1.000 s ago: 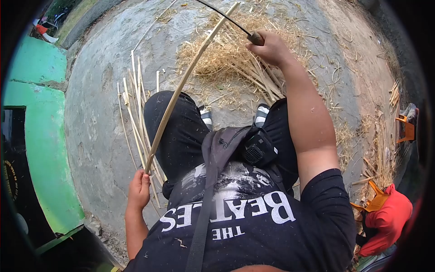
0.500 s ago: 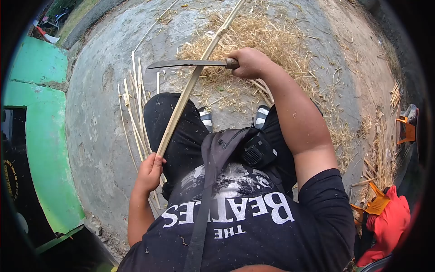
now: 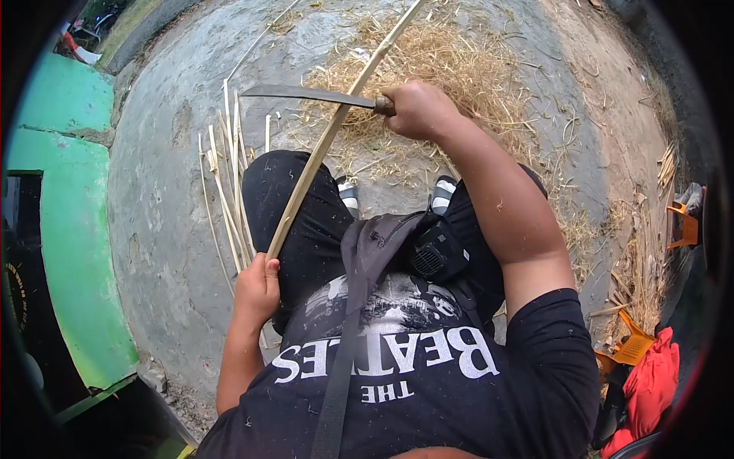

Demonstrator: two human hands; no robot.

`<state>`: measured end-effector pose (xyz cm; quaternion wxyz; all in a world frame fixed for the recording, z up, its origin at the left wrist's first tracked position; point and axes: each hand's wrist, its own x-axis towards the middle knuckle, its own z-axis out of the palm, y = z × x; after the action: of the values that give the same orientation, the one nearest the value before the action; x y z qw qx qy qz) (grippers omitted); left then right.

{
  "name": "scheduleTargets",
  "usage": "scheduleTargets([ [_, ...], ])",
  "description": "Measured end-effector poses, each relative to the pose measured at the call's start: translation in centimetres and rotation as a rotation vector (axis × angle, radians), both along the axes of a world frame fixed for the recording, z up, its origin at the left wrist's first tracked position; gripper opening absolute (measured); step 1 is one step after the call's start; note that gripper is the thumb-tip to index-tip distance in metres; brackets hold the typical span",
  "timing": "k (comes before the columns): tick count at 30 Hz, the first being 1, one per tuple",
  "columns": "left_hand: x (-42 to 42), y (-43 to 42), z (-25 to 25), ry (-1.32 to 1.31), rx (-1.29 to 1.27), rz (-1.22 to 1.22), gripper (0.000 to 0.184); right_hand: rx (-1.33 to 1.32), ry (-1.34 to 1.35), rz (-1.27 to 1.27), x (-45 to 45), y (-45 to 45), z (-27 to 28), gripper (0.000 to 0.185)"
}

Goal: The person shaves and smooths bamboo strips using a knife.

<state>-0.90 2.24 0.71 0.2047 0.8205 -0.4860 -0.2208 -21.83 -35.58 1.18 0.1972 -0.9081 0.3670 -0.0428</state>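
Observation:
A long pale strip of wood or bamboo (image 3: 317, 157) slants up from my left hand (image 3: 258, 287), which is closed around its lower end near my knee. My right hand (image 3: 419, 109) grips the wooden handle of a long knife (image 3: 306, 93). The blade points left and crosses the strip at its upper half. Several thin strips (image 3: 229, 176) lie on the ground left of my knee. A heap of curly shavings (image 3: 451, 73) spreads on the ground beyond my feet.
A green wall (image 3: 69, 229) with a dark opening stands at the left. At the lower right, a person in red (image 3: 650, 382) is beside an orange chair (image 3: 634, 344). Another orange chair (image 3: 683, 226) stands farther up the right edge, near more loose strips (image 3: 633, 268).
From above the strip's top end, the knife has come down and now lies across the strip. My left hand has moved slightly up and right with the strip. The person in red has shifted lower.

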Motion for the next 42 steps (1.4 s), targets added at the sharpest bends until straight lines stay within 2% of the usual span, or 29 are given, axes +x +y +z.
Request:
scheduleTargets([
  [3, 0.6, -0.1, -0.9, 0.005, -0.033, -0.039, 0.039, -0.068, 0.072, 0.125, 1.1, 2.8, 0.8, 0.025],
  [6, 0.6, 0.0, -0.9, 0.009, -0.023, -0.055, 0.039, 0.096, 0.072, 0.027, 1.7, -0.2, -1.1, 0.024],
  [7, 0.8, -0.5, -0.7, 0.006, -0.024, -0.056, 0.039, 0.027, 0.118, 0.038, 1.7, -0.2, -1.2, 0.022],
  [10, 0.8, -0.2, -0.8, 0.020, -0.004, -0.026, 0.037, -0.002, -0.002, 0.025, 1.8, 0.8, -1.0, 0.014],
  [14, 0.7, -0.1, -0.9, 0.014, -0.013, -0.046, 0.035, -0.165, -0.030, 0.121, 1.4, 1.3, -0.9, 0.013],
  [15, 0.4, -0.1, -0.9, 0.010, -0.018, -0.044, 0.035, 0.013, -0.044, -0.005, 1.5, -0.1, -1.6, 0.013],
  [16, 0.4, -0.3, -0.9, -0.002, -0.038, -0.044, 0.035, 0.037, -0.006, 0.011, 1.7, -1.2, -2.1, 0.015],
  [18, 0.7, -0.4, -0.7, -0.013, -0.022, -0.040, 0.035, -0.089, 0.006, 0.020, 1.3, -1.2, -2.1, 0.015],
  [21, 0.7, -0.2, -0.8, -0.003, -0.008, -0.029, 0.035, -0.105, -0.062, 0.020, 1.0, 0.5, -0.8, 0.015],
  [24, 0.7, -0.4, -1.4, -0.006, -0.058, -0.057, 0.036, -0.209, -0.080, 0.123, 0.7, 1.5, -0.5, 0.015],
  [26, 0.4, 0.4, -1.2, 0.011, -0.048, -0.057, 0.036, 0.047, -0.057, -0.028, 1.0, -2.0, -2.6, 0.014],
  [28, 0.7, -0.8, -0.6, 0.029, -0.024, -0.051, 0.037, -0.115, 0.054, -0.004, 1.1, -1.5, -1.8, 0.013],
  [32, 0.7, -0.6, -0.6, 0.008, 0.002, -0.053, 0.035, -0.151, -0.008, 0.055, 0.8, 1.0, 0.0, 0.016],
  [34, 0.7, -0.5, -0.7, -0.004, -0.004, -0.070, 0.035, -0.237, 0.003, 0.199, 0.9, 3.0, 0.6, 0.017],
  [36, 0.5, -0.3, -0.7, -0.019, -0.011, -0.066, 0.035, -0.163, 0.064, 0.159, 0.7, 1.4, 0.4, 0.018],
  [37, 0.1, -0.4, -0.8, -0.026, -0.018, -0.054, 0.035, -0.045, 0.013, -0.056, 0.6, -0.7, -0.5, 0.017],
  [38, 0.0, -0.7, -0.9, -0.039, -0.038, -0.045, 0.036, 0.058, 0.017, -0.082, 0.5, -3.1, -2.1, 0.016],
  [40, 0.9, -0.8, -0.8, -0.009, -0.035, -0.055, 0.035, -0.126, 0.099, -0.064, 0.2, -2.0, -0.4, 0.015],
  [42, 0.9, -0.7, -0.9, 0.010, -0.023, -0.055, 0.035, -0.125, 0.073, -0.061, 0.1, -0.7, 1.0, 0.015],
])
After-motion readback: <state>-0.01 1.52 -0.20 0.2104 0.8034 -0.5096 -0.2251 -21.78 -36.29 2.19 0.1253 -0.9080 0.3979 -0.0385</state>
